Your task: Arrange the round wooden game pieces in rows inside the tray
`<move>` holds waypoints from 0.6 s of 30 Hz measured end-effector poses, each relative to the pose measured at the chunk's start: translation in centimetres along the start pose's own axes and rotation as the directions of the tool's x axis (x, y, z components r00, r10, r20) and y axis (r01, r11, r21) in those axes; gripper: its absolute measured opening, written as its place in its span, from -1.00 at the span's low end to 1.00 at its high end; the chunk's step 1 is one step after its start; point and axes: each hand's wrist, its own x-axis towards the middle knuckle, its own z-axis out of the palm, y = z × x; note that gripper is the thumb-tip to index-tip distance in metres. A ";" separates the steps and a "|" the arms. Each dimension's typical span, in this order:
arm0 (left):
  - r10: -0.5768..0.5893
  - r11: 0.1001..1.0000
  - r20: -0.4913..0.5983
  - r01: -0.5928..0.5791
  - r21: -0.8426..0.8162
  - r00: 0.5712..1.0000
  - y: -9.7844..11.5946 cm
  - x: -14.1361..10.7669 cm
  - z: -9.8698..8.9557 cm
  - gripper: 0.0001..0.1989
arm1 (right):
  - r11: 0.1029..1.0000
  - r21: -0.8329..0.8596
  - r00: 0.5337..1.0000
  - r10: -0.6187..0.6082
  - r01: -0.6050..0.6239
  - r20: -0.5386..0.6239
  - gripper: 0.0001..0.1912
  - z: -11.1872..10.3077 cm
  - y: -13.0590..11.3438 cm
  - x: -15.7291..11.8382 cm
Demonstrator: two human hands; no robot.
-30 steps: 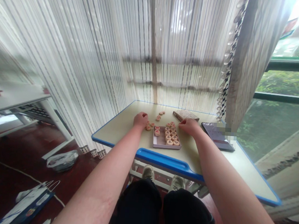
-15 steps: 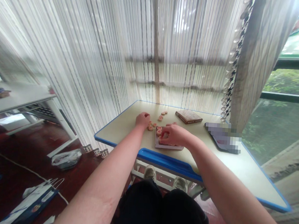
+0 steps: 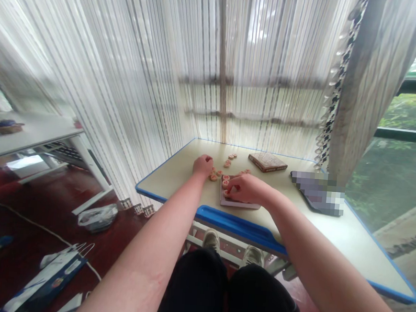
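Over an open shallow box (image 3: 240, 204) at the table's near edge, my right hand (image 3: 245, 188) pinches a round xiangqi piece (image 3: 226, 194) at the box's left side. Just beyond that piece, more pieces with red characters (image 3: 225, 180) line the box's left side. My hand covers much of the box's inside. To the left, my left hand (image 3: 203, 166) rests with curled fingers beside several loose pieces (image 3: 213, 176); whatever its fingers may hold is hidden. Farther back lie other loose pieces (image 3: 228, 162).
The closed patterned box lid (image 3: 268, 161) lies at the back of the table (image 3: 170, 182). A dark flat device (image 3: 313, 193), partly blurred out, is on the right. Blue trim edges the tabletop, with a blue pen trough (image 3: 238, 228) in front. Curtains (image 3: 237, 57) hang behind.
The whole view has shifted, so everything sits slightly farther right. My right hand stays at the box's left side with the piece, and my left hand stays by the loose pieces.
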 end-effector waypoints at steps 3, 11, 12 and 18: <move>-0.002 1.000 0.001 0.002 0.007 1.000 0.0 0.0 0.0 -0.80 | 0.999 0.022 1.000 -0.027 0.027 -0.005 -0.80 0.0 -0.3 0.0; -0.011 1.000 0.017 0.011 0.006 1.000 0.1 -0.1 -0.1 -0.79 | 0.998 -0.050 0.999 -0.045 0.045 -0.010 -0.82 0.1 -0.3 0.3; -0.015 1.000 0.020 0.015 0.008 1.000 0.1 -0.1 -0.1 -0.79 | 0.997 -0.058 0.999 -0.043 0.042 -0.017 -0.82 0.2 -0.3 0.3; 0.008 1.000 0.013 -0.008 0.011 1.000 0.1 0.0 -0.1 -0.80 | 0.998 -0.036 0.997 0.050 -0.053 -0.066 -0.76 -0.5 0.4 0.2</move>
